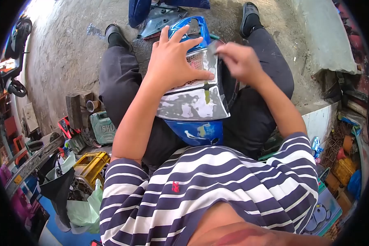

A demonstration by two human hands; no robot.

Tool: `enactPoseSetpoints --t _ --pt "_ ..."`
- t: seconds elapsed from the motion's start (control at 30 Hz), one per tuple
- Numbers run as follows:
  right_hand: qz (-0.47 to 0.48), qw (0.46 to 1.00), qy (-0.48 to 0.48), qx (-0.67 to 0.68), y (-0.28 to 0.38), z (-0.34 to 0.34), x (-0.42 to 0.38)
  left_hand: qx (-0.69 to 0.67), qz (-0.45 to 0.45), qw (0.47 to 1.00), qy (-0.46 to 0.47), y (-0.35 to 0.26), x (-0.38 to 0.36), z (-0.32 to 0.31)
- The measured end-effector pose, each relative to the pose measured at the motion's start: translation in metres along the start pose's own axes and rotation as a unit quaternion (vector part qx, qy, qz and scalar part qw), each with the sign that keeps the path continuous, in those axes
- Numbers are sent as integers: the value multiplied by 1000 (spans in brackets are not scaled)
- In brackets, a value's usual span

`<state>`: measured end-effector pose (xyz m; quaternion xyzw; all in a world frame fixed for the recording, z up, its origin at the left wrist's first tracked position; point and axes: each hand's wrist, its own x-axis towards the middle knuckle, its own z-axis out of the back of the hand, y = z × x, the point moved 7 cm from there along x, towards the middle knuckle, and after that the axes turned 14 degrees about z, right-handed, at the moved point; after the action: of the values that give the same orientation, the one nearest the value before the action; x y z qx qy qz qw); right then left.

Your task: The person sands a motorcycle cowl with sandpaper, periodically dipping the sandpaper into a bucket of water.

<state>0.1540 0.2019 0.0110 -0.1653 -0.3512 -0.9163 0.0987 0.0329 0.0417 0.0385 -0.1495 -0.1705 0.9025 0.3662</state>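
Note:
A plastic motorcycle body panel (pixel 192 107) rests between my thighs. Its middle is patchy grey and white, its two ends are blue, and a mesh grille (pixel 195 61) shows in it. My left hand (pixel 172 61) lies across the panel with fingers spread, the thumb pressing near the grille. At the panel's upper right edge, my right hand (pixel 242 61) pinches a small grey sheet (pixel 212 52) that looks like sandpaper. Motion blurs this hand slightly. My left palm hides part of the grille.
More blue and grey panels (pixel 162 19) lie on the concrete floor between my feet. To the left are a green case (pixel 102 128), a yellow crate (pixel 90 166) and a parked motorcycle (pixel 18 61). A concrete ledge (pixel 328 37) and piled clutter (pixel 342 164) stand on the right.

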Motion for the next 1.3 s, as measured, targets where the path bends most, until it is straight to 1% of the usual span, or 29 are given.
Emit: enactPoseSetpoints --t 0.1,0.13,0.2,0.23,0.33,0.37,0.4,0.47,0.53,0.57,0.6,0.67,0.73,0.8,0.87,0.93,0.97,1.0,1.07,1.13,1.17,1.2,1.27,1.3 --pt "27 998 -64 -11 -7 2 2 -3 -8 1000 -8 1 0 -1" --pt "44 995 -77 -35 -11 7 8 -5 -9 1000 -11 2 0 -1" --pt "60 998 16 21 18 -4 3 -3 -6 1000 -8 1 -1 0" --pt "91 996 10 12 30 -9 3 -1 -3 1000 -6 1 0 -1" --pt "61 996 -61 -24 -11 3 8 1 -16 1000 -18 3 -1 -1" --pt "56 997 -51 -27 -8 2 4 0 -15 1000 -17 4 -2 -2" --pt "66 998 15 -14 5 -7 1 -1 -16 1000 -17 4 -2 -3" --pt "73 997 16 -14 17 -8 -1 1 -14 1000 -18 4 0 -2" --pt "43 996 -72 -22 -11 1 2 2 -11 1000 -18 5 -2 -2" --pt "63 995 -67 -30 -10 0 -1 1 -10 1000 -14 4 -1 -1" --pt "80 996 -7 -34 6 -6 -2 -2 -11 1000 -16 3 -1 -2" --pt "89 995 -30 -10 16 -7 -4 -6 -15 1000 -18 5 -3 -2" --pt "60 995 -51 -65 -4 1 4 -5 -16 1000 -20 5 -4 -2" --pt "123 988 2 -91 19 -7 -4 -5 -13 1000 -20 3 -1 0" --pt "143 988 -44 -46 13 -8 -5 -3 -10 1000 -11 3 -4 1" --pt "96 991 -54 -79 0 1 8 -3 -15 1000 -14 3 -5 1" --pt "77 993 13 -86 8 -3 3 -4 -16 1000 -18 2 -3 1" --pt "124 990 -17 -58 24 -7 -1 -3 -18 1000 -21 1 -1 1" --pt "124 990 -37 -64 15 -8 -1 0 -20 1000 -21 4 -3 0" --pt "76 993 -57 -72 -6 0 10 -1 -14 1000 -17 5 -5 0" --pt "67 994 -30 -83 0 -2 3 -2 -13 1000 -13 4 -5 0" --pt "109 992 -22 -59 20 -8 0 -5 -14 1000 -12 2 -3 1" --pt "125 991 -3 -57 28 -11 1 0 -10 1000 -10 2 -2 0" --pt "100 992 -36 -71 8 -9 2 -3 -11 1000 -14 3 -3 0"
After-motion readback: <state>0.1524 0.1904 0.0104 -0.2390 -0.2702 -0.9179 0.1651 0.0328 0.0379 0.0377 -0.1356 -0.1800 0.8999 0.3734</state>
